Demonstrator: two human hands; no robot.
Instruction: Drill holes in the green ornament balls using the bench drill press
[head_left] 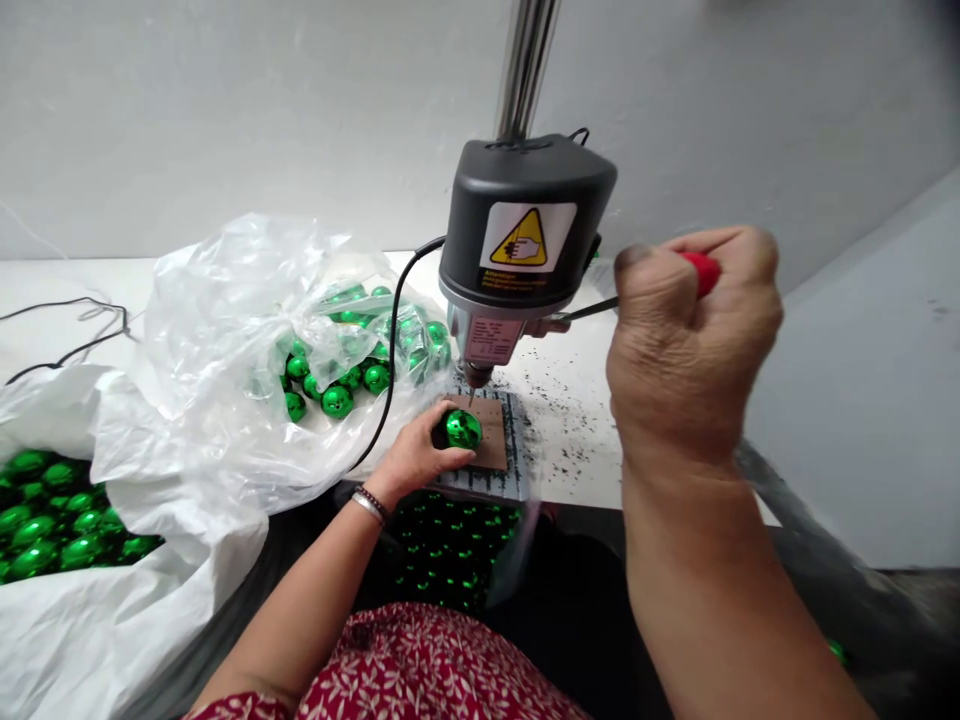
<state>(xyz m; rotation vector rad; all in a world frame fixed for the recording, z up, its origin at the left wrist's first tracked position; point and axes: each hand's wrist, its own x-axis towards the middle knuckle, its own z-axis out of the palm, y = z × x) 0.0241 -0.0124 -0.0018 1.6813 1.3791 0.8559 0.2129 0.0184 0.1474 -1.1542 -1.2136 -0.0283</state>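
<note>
My left hand (424, 452) holds a shiny green ball (463, 430) from its left side, thumb and fingers around it. The ball rests on a brown board (493, 432) under the thin bit of a bench drill press (529, 220). The bit's tip shows just above the ball; whether it touches, I cannot tell. Up at the right, my right hand (694, 345) is wrapped around the red knob (703, 272) of the drill's feed lever (592, 309).
A clear plastic bag (217, 300) with several green balls lies left of the drill. A white sack (172, 590) at lower left holds more, and others sit below the table edge. Dark shavings (566, 430) litter the white tabletop. A black cable (391, 370) hangs from the drill.
</note>
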